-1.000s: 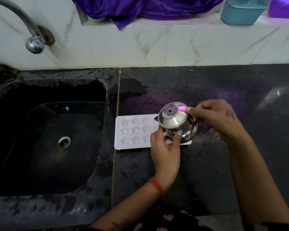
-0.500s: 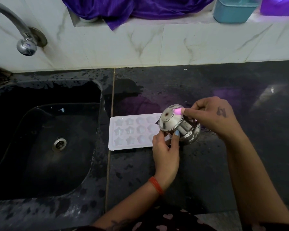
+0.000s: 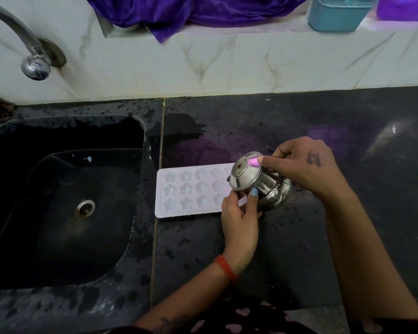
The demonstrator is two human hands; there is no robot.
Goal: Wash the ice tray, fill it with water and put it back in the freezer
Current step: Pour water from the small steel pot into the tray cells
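A steel pot (image 3: 261, 186) is held tipped over the white ice tray (image 3: 191, 191) on the counter (image 3: 323, 237), gripped by both the left hand (image 3: 240, 220) and the right hand (image 3: 302, 165).

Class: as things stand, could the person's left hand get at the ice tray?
Probably yes, once freed. The left hand grips the steel pot directly over the ice tray, whose right end the pot covers; the rest lies open.

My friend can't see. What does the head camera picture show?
Two hands, left and right, tip a steel pot over a white star-shaped ice tray on a wet black counter, beside a sink.
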